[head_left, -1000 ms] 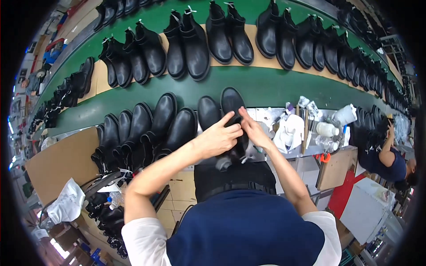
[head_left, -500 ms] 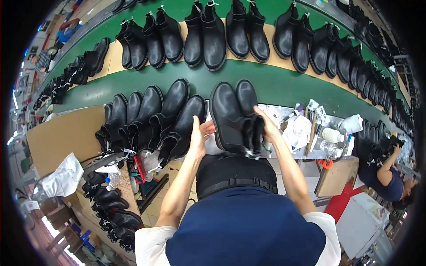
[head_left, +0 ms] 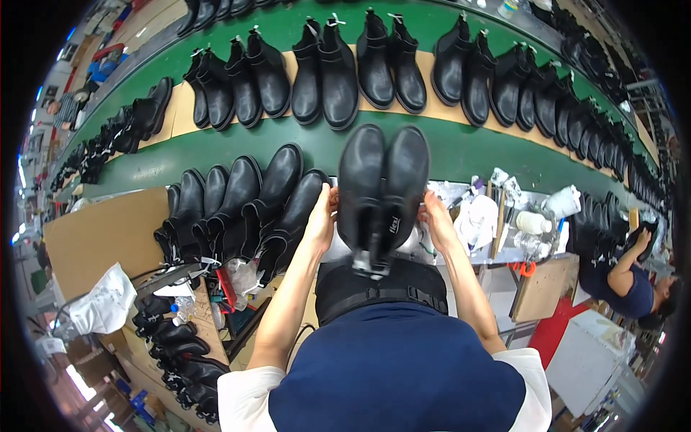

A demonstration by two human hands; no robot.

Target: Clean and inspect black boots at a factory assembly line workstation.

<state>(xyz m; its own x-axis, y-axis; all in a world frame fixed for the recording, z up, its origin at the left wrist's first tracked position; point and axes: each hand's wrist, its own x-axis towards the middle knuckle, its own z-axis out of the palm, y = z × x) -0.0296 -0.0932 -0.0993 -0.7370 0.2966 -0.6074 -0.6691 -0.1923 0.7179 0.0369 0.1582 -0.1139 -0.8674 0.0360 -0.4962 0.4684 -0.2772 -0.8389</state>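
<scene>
A pair of black leather ankle boots is held up in front of me, side by side with toes pointing away. The left boot (head_left: 360,165) and the right boot (head_left: 407,164) look slightly blurred, and white ties show at their near ends. My left hand (head_left: 322,218) presses against the outer side of the left boot, its fingertips partly hidden. On the opposite side my right hand (head_left: 437,219) has its fingers curled against the right boot. To the left of my left hand lies a row of similar boots (head_left: 241,191) on the bench edge.
Behind stands a long row of boots (head_left: 338,90) on tan board over the green bench (head_left: 245,140). To the right are white cloths (head_left: 476,219), bottles (head_left: 534,222) and orange-handled scissors (head_left: 527,268). A cardboard sheet (head_left: 108,223) is at left. Another person (head_left: 622,277) works at far right.
The pair of boots has turned to face straight away from me, its two boots now level. My left hand has come from beside the boots into contact with them.
</scene>
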